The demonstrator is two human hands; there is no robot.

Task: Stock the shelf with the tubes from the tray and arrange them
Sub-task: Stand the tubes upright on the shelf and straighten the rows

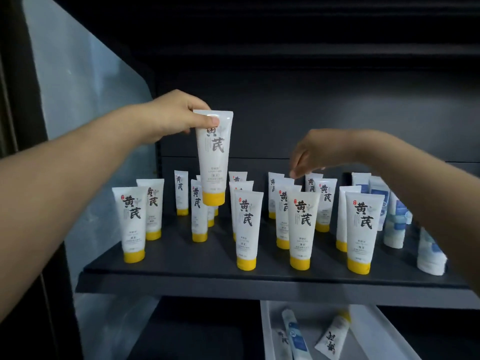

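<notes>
Left hand (179,118): pinches the held tube (214,157) at its flat crimped end, thumb in front, fingers behind.
Held tube: hangs below the left hand, yellow cap down, slightly tilted, clear of the shelf (181,258) and above the standing tubes (246,224).
Right hand (319,154): fingers hang down, loosely bunched and motion-blurred. No tube is visible in them. Whether the fingertips touch the back-row tube (282,219) beneath them cannot be told.
Stock position: white tubes with yellow caps stand cap-down in loose rows beneath and between both hands. Blue-and-white tubes (394,224) stand and lean below the right forearm.
Tray (267,331): sits under the shelf, below the right hand. It holds the remaining tubes (335,336), lying flat.
Risk 1, knock-over: the tubes directly below the left hand stand close together on narrow caps. A descent with the held tube tilted is likely to strike a neighbour and could topple several in a chain.
Risk 2, loss of hold: the pinch is on the thin crimp only. The heavy cap end may swing, or the tube may slip during lowering.
Risk 3, sleeve-side sweep: the right forearm passes just above the blue-and-white tubes. Lowering that arm could brush them, and some already lean.
Risk 4, back-row contact: a sideways pull by the right hand could tip the back-row tube into those in front of it.
Risk 5, front edge: the front row stands near the shelf lip. A toppled tube may roll off toward the tray.
</notes>
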